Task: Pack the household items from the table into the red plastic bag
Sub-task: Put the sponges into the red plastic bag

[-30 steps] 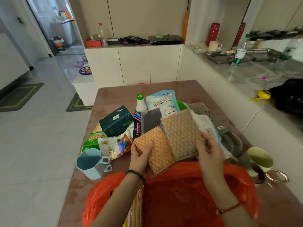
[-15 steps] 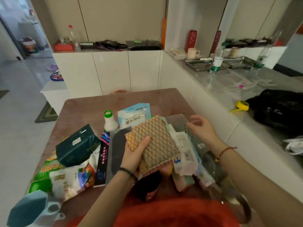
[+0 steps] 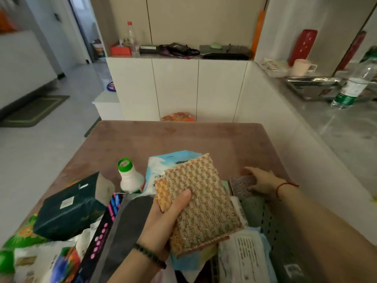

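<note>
My left hand (image 3: 163, 219) grips a stack of glittery gold scouring pads (image 3: 204, 203), held up above the pile on the brown table (image 3: 183, 137). My right hand (image 3: 260, 180) reaches to the right and rests its fingers on a dark brown scouring pad (image 3: 241, 185) lying on the pile. The red plastic bag is out of view. Under my hands lie a white bottle with a green cap (image 3: 128, 176), a light blue packet (image 3: 165, 166), a dark green pack (image 3: 69, 209) and a grey insole (image 3: 126, 227).
A green mesh pack (image 3: 273, 227) and a white packaged item (image 3: 244, 258) lie at the lower right. Colourful bags (image 3: 40, 258) sit at the lower left. White cabinets (image 3: 175, 86) stand beyond the table; a grey counter (image 3: 346, 123) with a water bottle (image 3: 355, 82) runs along the right.
The view has tilted up, so the red bag has dropped out of sight. My right hand let go of the gold pads and moved right onto the dark pad; my left hand kept them.
</note>
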The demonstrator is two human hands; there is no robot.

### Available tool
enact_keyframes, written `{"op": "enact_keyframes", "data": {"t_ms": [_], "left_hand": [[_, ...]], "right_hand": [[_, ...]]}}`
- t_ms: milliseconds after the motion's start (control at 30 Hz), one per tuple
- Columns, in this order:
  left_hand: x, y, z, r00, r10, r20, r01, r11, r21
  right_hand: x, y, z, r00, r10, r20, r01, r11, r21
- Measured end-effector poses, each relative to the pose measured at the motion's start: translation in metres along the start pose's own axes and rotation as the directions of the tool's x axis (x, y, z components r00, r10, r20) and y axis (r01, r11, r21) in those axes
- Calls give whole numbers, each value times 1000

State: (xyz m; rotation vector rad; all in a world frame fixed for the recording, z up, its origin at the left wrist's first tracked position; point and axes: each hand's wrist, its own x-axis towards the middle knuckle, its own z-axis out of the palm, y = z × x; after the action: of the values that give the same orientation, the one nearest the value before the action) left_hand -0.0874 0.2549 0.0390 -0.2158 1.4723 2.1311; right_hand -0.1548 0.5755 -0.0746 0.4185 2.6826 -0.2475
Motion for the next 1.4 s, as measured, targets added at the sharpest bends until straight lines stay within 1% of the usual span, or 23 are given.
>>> {"op": "enact_keyframes", "data": {"t_ms": [67,100,133,167,200,233,267,300,333,367,400,433,467,500,567,700,867,933,1033,1067,1200,1267,1400], "left_hand": [[3,1,0,1000,7,-28,-6,1000,6],[3,0,-2,999,11,-46,-11,1000,11],[3,-1,-4,998,16,-59,-14,1000,20],[1,-1,-5,998,21,-65,-19,999,34],[-2,-2,-6,998,26,-62,-24,999,44],[-6,-2,-6,998,35,-55,-33,998,49],[-10,-4,-7,998,48,-49,-45,998,53],[-16,-6,-8,997,59,-50,-56,997,51],[-22,-7,-10,996,70,-57,-67,996,54],[-33,-6,-12,995,78,-55,-75,995,58],[-41,-7,-13,995,87,-48,-84,994,65],[-46,-9,-13,995,94,-41,-91,993,70],[-56,-10,-17,994,97,-40,-94,993,72],[-70,-11,-22,994,103,-35,-100,992,77],[-94,-17,-39,992,123,-41,-117,985,123],[-126,-26,-83,988,135,-80,-111,961,252],[-180,-38,-142,1000,9,-5,-8,979,205],[-205,-35,-162,1000,14,-23,-8,970,241],[-231,-52,-200,994,-110,-11,108,937,333],[-239,-59,-212,992,-124,-20,122,918,378],[-255,-94,-247,990,-109,-86,136,878,458],[-257,-103,-253,978,-181,-102,208,850,484],[-250,-109,-255,945,-319,-72,320,859,400]], "right_hand": [[2,4,-10,1000,12,13,-11,997,-79],[-1,6,-15,999,16,-30,-18,997,-70],[-7,4,-19,991,17,-135,-16,1000,5],[-16,0,-23,957,46,-287,-4,989,147],[-30,-6,-29,893,124,-432,37,938,345],[-51,-17,-38,823,228,-520,128,818,561],[-77,-30,-51,799,305,-518,244,623,743],[-107,-45,-64,826,305,-474,351,380,856],[-139,-61,-76,880,225,-419,396,140,908],[-175,-77,-82,923,103,-371,375,-16,927],[-208,-92,-84,940,-24,-341,340,-47,939],[-232,-104,-82,940,-119,-318,320,-10,948],[-254,-117,-73,941,-153,-303,314,51,948],[-273,-132,-61,943,-159,-294,314,121,942],[-300,-161,-33,950,-149,-276,300,176,938],[-348,-223,17,975,-150,-162,165,9,986],[-398,-286,77,983,-126,-134,141,46,989],[-414,-304,103,993,-66,-102,101,-29,994],[-431,-323,143,999,26,33,-30,-106,994],[-435,-328,157,995,54,81,-75,-104,992],[-449,-340,200,963,192,191,-196,6,981],[-451,-338,211,939,234,252,-255,-17,967],[-441,-318,222,894,293,340,-301,-170,938]]}}
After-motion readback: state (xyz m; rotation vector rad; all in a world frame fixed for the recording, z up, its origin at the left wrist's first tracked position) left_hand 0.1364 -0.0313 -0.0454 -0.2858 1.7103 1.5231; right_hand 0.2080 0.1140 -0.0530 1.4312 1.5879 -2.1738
